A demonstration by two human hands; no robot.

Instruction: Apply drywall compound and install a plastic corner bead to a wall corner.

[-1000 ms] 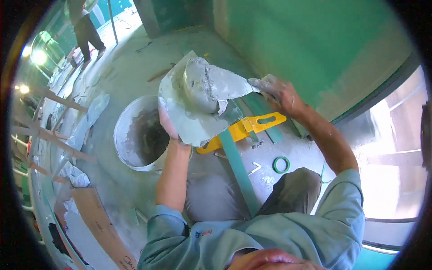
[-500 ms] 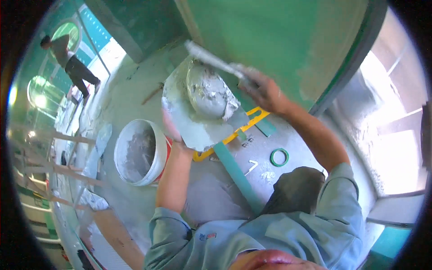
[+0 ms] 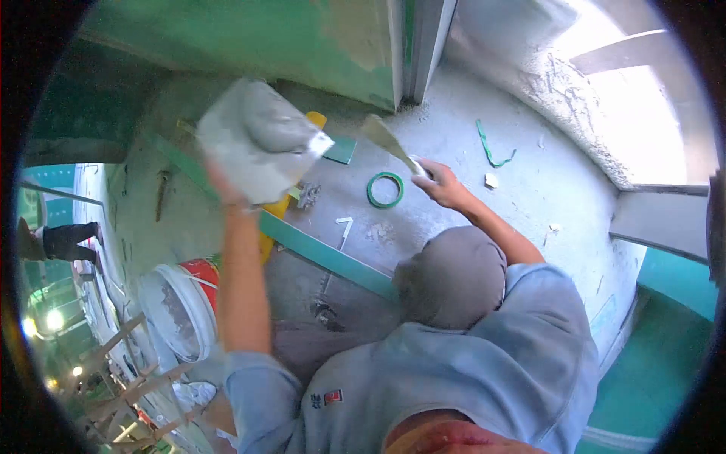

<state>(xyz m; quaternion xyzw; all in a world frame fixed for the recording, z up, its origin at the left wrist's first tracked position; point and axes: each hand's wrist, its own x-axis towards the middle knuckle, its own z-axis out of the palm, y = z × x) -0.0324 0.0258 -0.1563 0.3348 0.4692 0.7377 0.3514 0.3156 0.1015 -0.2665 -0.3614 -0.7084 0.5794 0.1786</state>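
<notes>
My left hand (image 3: 227, 189), blurred at the fingers, grips a plasterer's hawk (image 3: 261, 180) from its near side. On the flat plate sits a mound of pale grey plaster (image 3: 276, 129), smeared by motion. To the right, my right hand (image 3: 442, 184) is closed round the handle of a putty knife (image 3: 387, 141), whose broad blade points up and left, apart from the hawk. Below the hawk, a yellow tool (image 3: 266, 244) lies partly hidden on the floor. A green tape roll (image 3: 370, 191) lies between my two arms.
A bucket (image 3: 203, 321) with grey residue stands left of my left forearm. A long green strip (image 3: 325, 251) crosses the floor before my knee. The green wall (image 3: 302, 53) and grey door frame (image 3: 417, 53) rise ahead. Another person (image 3: 68, 242) stands far left.
My view has swung to the right. The putty knife, formerly over the plaster at the hawk's far edge, is now well to the hawk's right. Both hands keep their hold.
</notes>
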